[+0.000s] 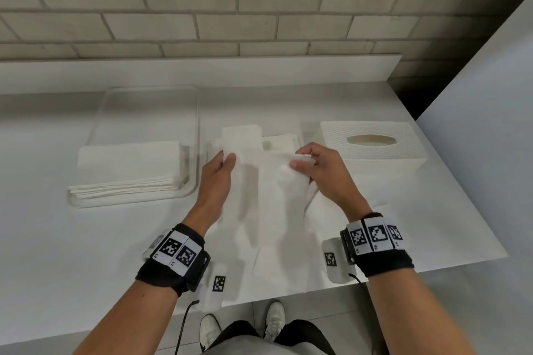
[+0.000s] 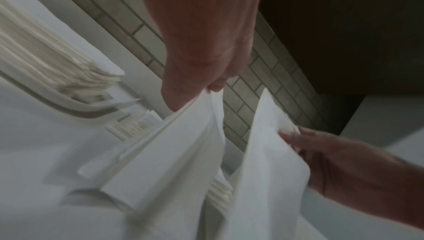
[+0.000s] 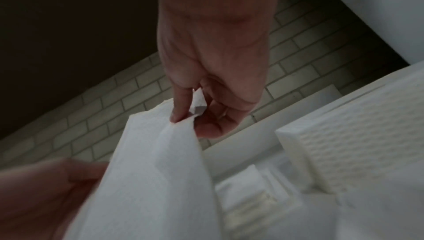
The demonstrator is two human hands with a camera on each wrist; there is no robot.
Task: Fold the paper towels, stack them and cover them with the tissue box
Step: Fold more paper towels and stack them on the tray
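Observation:
A white paper towel (image 1: 265, 196) hangs in the air above the counter, held by its two upper corners. My left hand (image 1: 227, 160) pinches the left corner (image 2: 206, 95) and my right hand (image 1: 300, 161) pinches the right corner (image 3: 185, 119). Behind the towel a small pile of folded towels (image 1: 245, 135) lies on the counter. To the right of it stands the white textured tissue box (image 1: 372, 141), with its oval slot facing up. A stack of flat towels (image 1: 127, 167) fills the near end of a clear tray (image 1: 150, 106) on the left.
The white counter (image 1: 57, 253) ends in a front edge near my wrists; floor and shoes (image 1: 274, 320) show below it. A low white ledge and a grey brick wall (image 1: 202, 8) close the back. A white panel (image 1: 490, 109) rises at the right.

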